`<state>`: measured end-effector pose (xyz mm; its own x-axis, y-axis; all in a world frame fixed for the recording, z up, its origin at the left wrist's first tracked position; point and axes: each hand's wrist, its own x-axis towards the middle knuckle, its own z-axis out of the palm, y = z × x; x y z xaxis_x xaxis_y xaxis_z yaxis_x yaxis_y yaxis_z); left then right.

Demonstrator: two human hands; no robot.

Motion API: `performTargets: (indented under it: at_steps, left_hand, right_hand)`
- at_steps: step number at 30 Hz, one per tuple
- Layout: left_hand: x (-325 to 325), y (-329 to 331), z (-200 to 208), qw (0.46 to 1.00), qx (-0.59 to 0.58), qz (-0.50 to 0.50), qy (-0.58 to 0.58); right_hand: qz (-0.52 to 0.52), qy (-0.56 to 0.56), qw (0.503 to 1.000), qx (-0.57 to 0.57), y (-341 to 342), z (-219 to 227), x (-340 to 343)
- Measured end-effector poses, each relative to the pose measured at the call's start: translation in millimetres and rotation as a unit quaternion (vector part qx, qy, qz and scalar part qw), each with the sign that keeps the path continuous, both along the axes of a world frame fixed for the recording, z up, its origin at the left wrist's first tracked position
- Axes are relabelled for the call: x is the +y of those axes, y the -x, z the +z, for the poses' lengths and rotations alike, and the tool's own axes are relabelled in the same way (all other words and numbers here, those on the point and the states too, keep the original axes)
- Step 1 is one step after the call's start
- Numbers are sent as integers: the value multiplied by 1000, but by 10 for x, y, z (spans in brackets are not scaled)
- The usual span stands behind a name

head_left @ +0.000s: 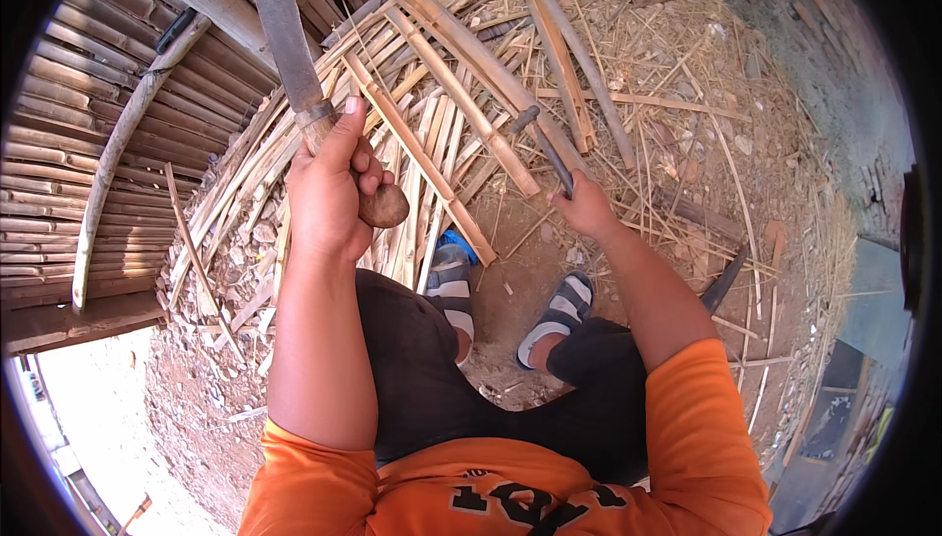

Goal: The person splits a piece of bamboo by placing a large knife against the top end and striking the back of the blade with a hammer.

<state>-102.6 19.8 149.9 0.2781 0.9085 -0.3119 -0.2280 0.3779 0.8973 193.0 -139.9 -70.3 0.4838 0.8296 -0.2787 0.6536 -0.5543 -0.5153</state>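
Note:
My left hand (329, 188) is wrapped round the wooden handle of a machete (278, 21), its broad dark blade pointing up and away from me. The rounded wooden butt (384, 206) of the handle shows below my fingers. In my right hand (587, 204) is the slim dark handle of a hammer (551, 152); its small head (525, 119) is at the far end. Beyond and between both hands lie split bamboo strips (422, 158), and a thicker bamboo piece (471, 51) runs behind the hammer. Neither tool visibly touches a strip.
A slatted bamboo wall (78, 173) with a curved pole (118, 144) stands at the left. My sandalled feet (559, 315) are on the dirt floor below. Near my right forearm lies a dark pointed blade-like piece (724, 279). A rough wall (834, 65) rises at the right.

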Motion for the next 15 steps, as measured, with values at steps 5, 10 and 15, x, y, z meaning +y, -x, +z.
performTargets:
  at_steps: [5,10,15]
  left_hand:
    - [72,209,-5,1000,-8,3,-26]
    - [140,294,-1,999,-42,19,-26]
    - [209,347,-28,998,-47,23,-17]
  right_hand:
    - [-31,40,998,-30,279,-621,254]
    - [-111,25,993,-2,380,-1044,485]
    - [-137,10,989,-50,477,-1333,559]
